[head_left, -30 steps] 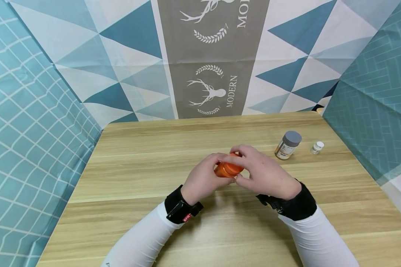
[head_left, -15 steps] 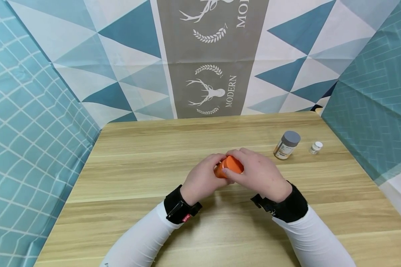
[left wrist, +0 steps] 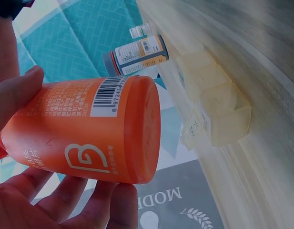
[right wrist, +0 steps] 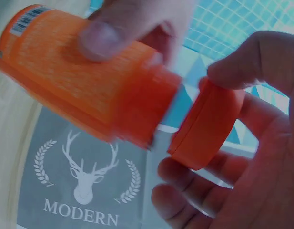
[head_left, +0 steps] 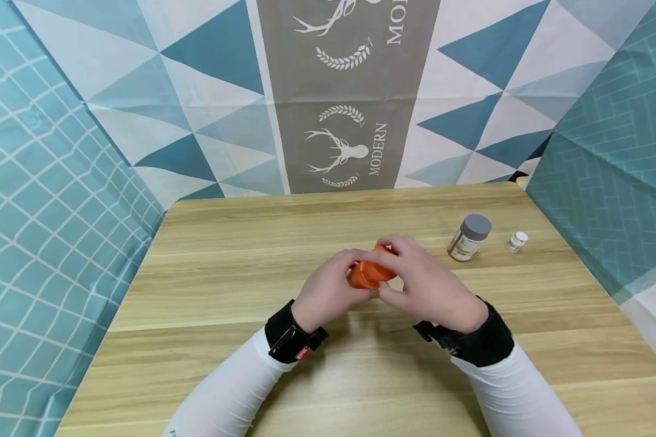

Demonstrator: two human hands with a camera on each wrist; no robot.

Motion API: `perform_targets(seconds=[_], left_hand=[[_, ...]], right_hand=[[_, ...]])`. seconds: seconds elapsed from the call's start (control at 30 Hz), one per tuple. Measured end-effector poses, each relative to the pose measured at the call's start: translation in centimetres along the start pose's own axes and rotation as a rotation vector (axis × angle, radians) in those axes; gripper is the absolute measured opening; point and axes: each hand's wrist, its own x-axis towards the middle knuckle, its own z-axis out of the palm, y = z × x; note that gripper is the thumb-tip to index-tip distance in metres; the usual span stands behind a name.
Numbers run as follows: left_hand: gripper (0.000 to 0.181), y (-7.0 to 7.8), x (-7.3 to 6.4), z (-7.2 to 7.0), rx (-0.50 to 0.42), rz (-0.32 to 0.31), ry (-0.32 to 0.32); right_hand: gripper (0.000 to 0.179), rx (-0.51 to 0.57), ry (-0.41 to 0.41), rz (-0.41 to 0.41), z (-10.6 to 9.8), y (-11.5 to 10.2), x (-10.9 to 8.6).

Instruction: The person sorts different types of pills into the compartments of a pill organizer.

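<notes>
My left hand grips an orange bottle round its body, thumb on one side and fingers on the other. The bottle is tilted, its base with a barcode toward the table in the left wrist view. My right hand holds the orange screw cap between thumb and fingers. In the right wrist view the cap stands a little apart from the bottle's open neck, with a narrow gap between them. The bottle's contents are hidden.
A grey-lidded bottle and a small white bottle stand at the table's back right. A translucent box with compartments shows on the table in the left wrist view. Patterned cloth rises behind the table.
My right hand first turned over the cap, its thumb crossing the front, then turned back with its fingers over the top. My left hand has barely moved and keeps the bottle.
</notes>
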Motion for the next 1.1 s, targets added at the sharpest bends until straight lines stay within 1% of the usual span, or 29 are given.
perform_targets(seconds=[0.07,0.1,0.17,0.23,0.3,0.37,0.4,0.5,0.57,0.7,0.8,0.9,1.03,1.1], left_hand=[[0.056,-0.1,0.0,-0.1,-0.005,-0.002,0.003],[0.058,-0.1,0.0,-0.1,-0.013,-0.004,0.004],[0.060,-0.1,0.1,-0.2,-0.033,-0.012,0.009],[0.060,-0.2,0.1,-0.3,-0.050,-0.016,0.022],[0.059,-0.3,0.1,-0.4,-0.056,-0.022,0.041],[0.059,-0.4,0.1,-0.5,-0.051,-0.027,0.060],[0.059,-0.4,0.1,-0.6,-0.045,-0.028,0.067],[0.060,-0.6,0.0,-0.7,-0.037,-0.031,0.076],[0.060,-0.7,0.1,-0.8,-0.033,-0.030,0.075],[0.061,-0.7,0.1,-0.8,-0.021,-0.026,0.070],[0.061,-0.6,0.2,-0.9,-0.016,-0.020,0.069],[0.060,-0.5,0.2,-1.0,-0.021,-0.018,0.065],[0.061,-0.3,0.3,-1.2,-0.026,-0.021,0.058],[0.061,-0.3,0.3,-1.2,-0.034,-0.018,0.056]], right_hand=[[0.044,0.036,0.021,0.034,-0.7,0.3,0.0],[0.044,0.054,0.029,0.067,-1.0,0.5,0.0],[0.045,0.089,0.045,0.155,-1.6,1.2,-0.1],[0.047,0.121,0.045,0.269,-2.0,2.2,-0.1],[0.048,0.151,0.024,0.370,-1.9,3.5,0.0],[0.047,0.157,-0.014,0.443,-1.3,4.9,0.2],[0.045,0.157,-0.040,0.466,-0.9,5.5,0.3],[0.035,0.141,-0.112,0.487,0.6,7.3,0.6],[0.030,0.120,-0.152,0.491,1.5,8.1,0.7],[0.026,0.071,-0.198,0.489,2.9,9.2,0.6],[0.023,0.051,-0.220,0.471,3.8,10.1,0.4],[0.018,0.067,-0.253,0.480,4.6,10.8,0.3],[0.010,0.107,-0.319,0.535,5.2,11.3,0.1],[0.014,0.109,-0.347,0.550,5.5,11.5,0.0]])
